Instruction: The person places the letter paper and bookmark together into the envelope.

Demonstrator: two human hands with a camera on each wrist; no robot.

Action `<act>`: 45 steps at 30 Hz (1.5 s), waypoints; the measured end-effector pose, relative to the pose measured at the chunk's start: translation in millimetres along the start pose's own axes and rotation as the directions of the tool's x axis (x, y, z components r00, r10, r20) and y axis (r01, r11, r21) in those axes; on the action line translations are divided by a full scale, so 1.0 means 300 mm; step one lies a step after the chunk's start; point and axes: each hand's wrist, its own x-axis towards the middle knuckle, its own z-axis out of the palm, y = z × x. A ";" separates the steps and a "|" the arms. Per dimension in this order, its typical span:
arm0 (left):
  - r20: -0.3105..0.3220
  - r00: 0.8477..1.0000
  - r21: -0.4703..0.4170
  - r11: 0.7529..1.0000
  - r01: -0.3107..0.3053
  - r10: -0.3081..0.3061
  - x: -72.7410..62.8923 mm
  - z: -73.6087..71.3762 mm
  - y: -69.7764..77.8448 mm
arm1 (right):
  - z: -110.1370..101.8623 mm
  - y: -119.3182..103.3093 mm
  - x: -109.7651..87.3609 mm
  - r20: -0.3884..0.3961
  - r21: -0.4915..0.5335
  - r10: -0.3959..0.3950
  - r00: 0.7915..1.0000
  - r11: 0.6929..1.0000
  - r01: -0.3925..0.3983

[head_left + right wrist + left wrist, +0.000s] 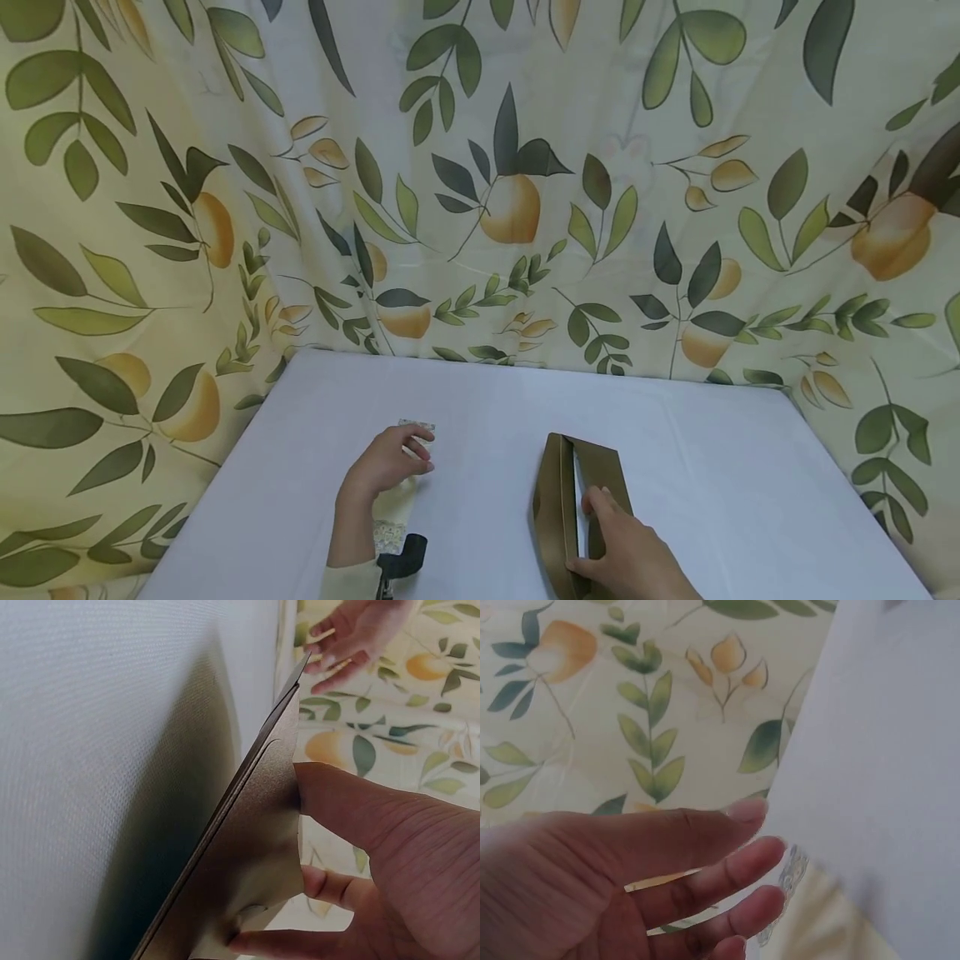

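A flat bronze-brown cardboard box (552,508) lies on the white table, tilted, with a long slit along it showing something white (580,500) inside. My right hand (637,546) grips it at the slit, thumb at the near end and fingers farther up. The right wrist view has thumb and fingers pinching the edge of the thin brown box (251,832). Over a pale yellow strip with patterned ends (395,507), my left hand (388,461) hovers with loosely bent fingers. Nothing is between them; the strip (817,915) shows just past the fingertips in the left wrist view.
White cloth covers the table (480,400). A curtain (465,275) printed with leaves and orange fruit hangs behind it and along its left and right sides. A black camera mount (407,557) is strapped to the left wrist.
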 end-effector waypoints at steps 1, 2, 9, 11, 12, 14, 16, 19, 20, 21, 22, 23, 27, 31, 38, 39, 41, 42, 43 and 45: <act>-0.008 1.000 0.005 1.000 0.011 -0.011 -0.006 -0.008 -0.002 | 0.001 0.000 0.000 0.003 0.000 0.003 1.000 1.000 -0.003; -0.013 1.000 0.008 1.000 0.023 -0.023 -0.009 -0.014 -0.005 | 0.002 0.000 0.000 0.003 -0.002 0.003 1.000 1.000 -0.003; -0.124 0.980 0.072 0.983 0.167 -0.158 -0.023 -0.028 -0.050 | -0.001 -0.004 -0.001 0.007 -0.009 0.016 1.000 1.000 -0.016; -0.161 0.967 0.092 0.973 0.213 -0.197 -0.029 -0.033 -0.065 | -0.001 -0.006 0.000 0.008 -0.009 0.014 1.000 1.000 -0.014; -0.174 0.962 0.092 0.969 0.231 -0.213 -0.033 -0.036 -0.071 | -0.001 -0.007 0.000 0.007 -0.013 0.012 1.000 1.000 -0.012; -0.189 0.957 0.097 0.965 0.243 -0.221 -0.038 -0.044 -0.083 | 0.000 -0.007 0.001 0.006 -0.013 0.008 1.000 1.000 -0.007; -0.195 0.953 0.088 0.964 0.253 -0.232 -0.041 -0.049 -0.091 | 0.000 -0.006 0.002 0.002 -0.020 -0.004 1.000 1.000 0.004; -0.205 0.951 0.093 0.963 0.254 -0.231 -0.042 -0.050 -0.097 | -0.001 -0.005 0.004 -0.001 -0.036 -0.022 1.000 0.999 0.022; -0.215 0.948 0.100 0.960 0.260 -0.234 -0.041 -0.047 -0.098 | -0.001 -0.004 0.005 -0.002 -0.040 -0.026 1.000 0.999 0.026; -0.228 0.943 0.104 0.957 0.270 -0.241 -0.041 -0.043 -0.099 | -0.001 -0.004 0.005 -0.004 -0.047 -0.030 1.000 0.998 0.030; -0.241 0.939 0.109 0.954 0.278 -0.247 -0.040 -0.039 -0.098 | -0.001 -0.004 0.006 -0.005 -0.051 -0.033 0.999 0.998 0.033; -0.256 0.933 0.116 0.950 0.290 -0.253 -0.037 -0.033 -0.098 | 0.000 -0.004 0.007 -0.004 -0.047 -0.030 1.000 0.998 0.030; -0.302 0.915 0.147 0.935 0.322 -0.268 -0.028 -0.008 -0.092 | 0.005 -0.003 0.007 -0.009 -0.049 -0.029 1.000 0.998 0.029; -0.313 0.917 0.196 0.928 0.316 -0.246 -0.013 0.018 -0.085 | 0.005 -0.004 0.005 -0.010 -0.053 -0.029 1.000 0.998 0.028; -0.292 0.931 0.233 0.928 0.290 -0.217 0.000 0.038 -0.075 | 0.004 -0.003 0.000 -0.015 -0.050 -0.033 0.999 0.998 0.033; -0.287 0.932 0.233 0.928 0.291 -0.220 0.000 0.039 -0.072 | 0.004 -0.002 0.000 -0.016 -0.049 -0.033 0.999 0.998 0.032; -0.279 0.935 0.237 0.928 0.289 -0.220 -0.003 0.038 -0.068 | 0.005 -0.001 -0.001 -0.017 -0.049 -0.035 0.999 0.998 0.034; -0.272 0.937 0.242 0.927 0.286 -0.218 -0.004 0.037 -0.067 | 0.005 0.000 -0.001 -0.018 -0.049 -0.035 0.999 0.998 0.035; -0.262 0.941 0.247 0.927 0.281 -0.215 -0.005 0.037 -0.067 | 0.006 0.000 -0.001 -0.018 -0.049 -0.036 0.999 0.998 0.035; -0.242 0.948 0.254 0.929 0.270 -0.209 -0.007 0.034 -0.066 | 0.007 0.001 -0.001 -0.016 -0.048 -0.035 0.999 0.998 0.034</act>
